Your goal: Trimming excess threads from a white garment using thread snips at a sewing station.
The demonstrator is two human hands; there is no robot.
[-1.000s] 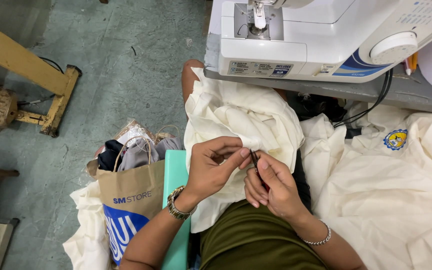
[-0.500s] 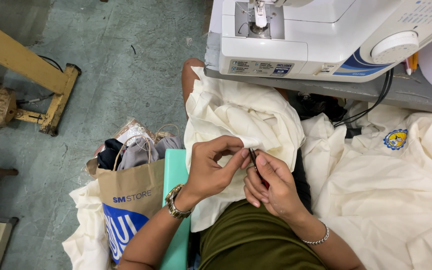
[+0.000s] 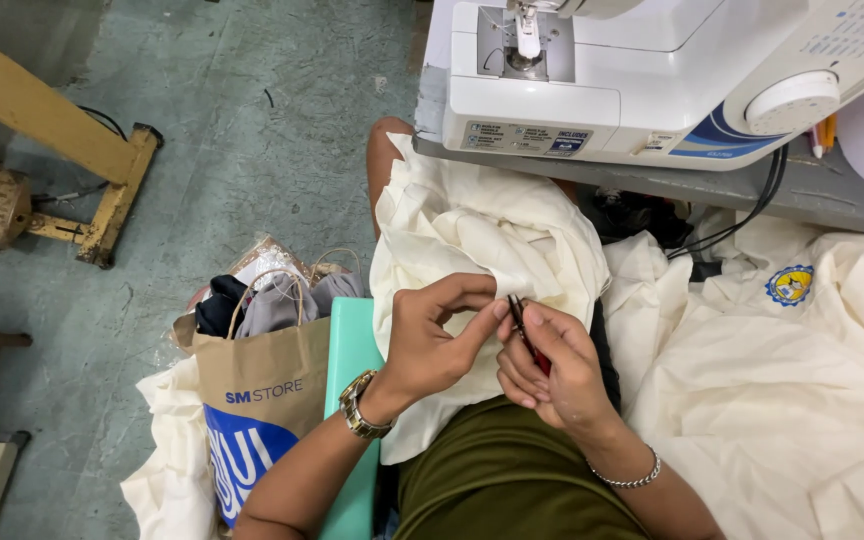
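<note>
Cloth (image 3: 472, 240), cream and softly crumpled, lies heaped on the lap below the sewing machine (image 3: 652, 70). Right hand (image 3: 552, 365) pinches a slim red-handled tool (image 3: 527, 335) upright; left hand (image 3: 432, 335) curls beside it, fingertips meeting its tip. A paper bag (image 3: 262, 400) crowds the left.

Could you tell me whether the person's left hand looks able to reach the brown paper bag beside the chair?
Probably yes: the left hand hovers just right of the brown paper bag, nothing between them.
</note>
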